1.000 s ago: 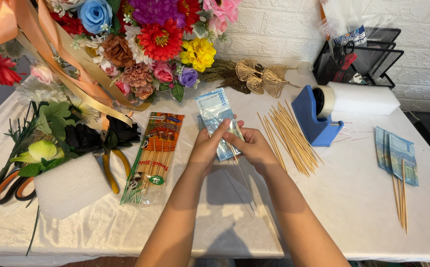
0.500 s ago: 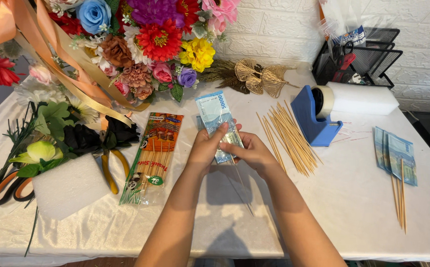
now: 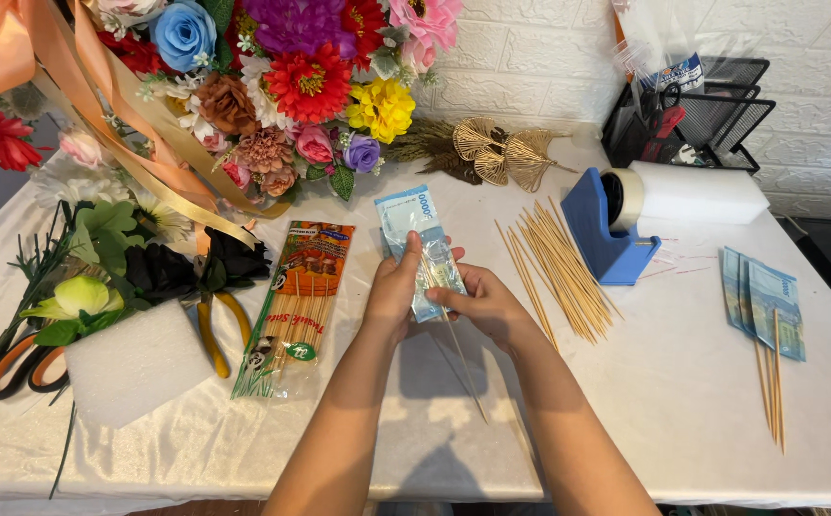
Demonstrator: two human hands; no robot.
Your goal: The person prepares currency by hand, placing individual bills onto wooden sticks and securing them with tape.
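Since a second ago my hands have barely shifted: left hand (image 3: 394, 291) and right hand (image 3: 485, 304) stay clamped on banknote (image 3: 422, 250) and skewer (image 3: 455, 346), alignment continuing.

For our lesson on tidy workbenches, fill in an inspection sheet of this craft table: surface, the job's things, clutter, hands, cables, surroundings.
Surface: cream cloth-covered table, creased.
Job's things: pale blue banknote and thin bamboo skewer, held together.
Clutter: loose bamboo skewers, packet of skewers, blue tape dispenser, banknotes on sticks, white foam block, orange-handled scissors, yellow-handled pliers.
Hands: left hand and right hand both grip the banknote.
Cables: nothing seen.
Surroundings: artificial flower bouquet, white brick wall, black mesh organiser.
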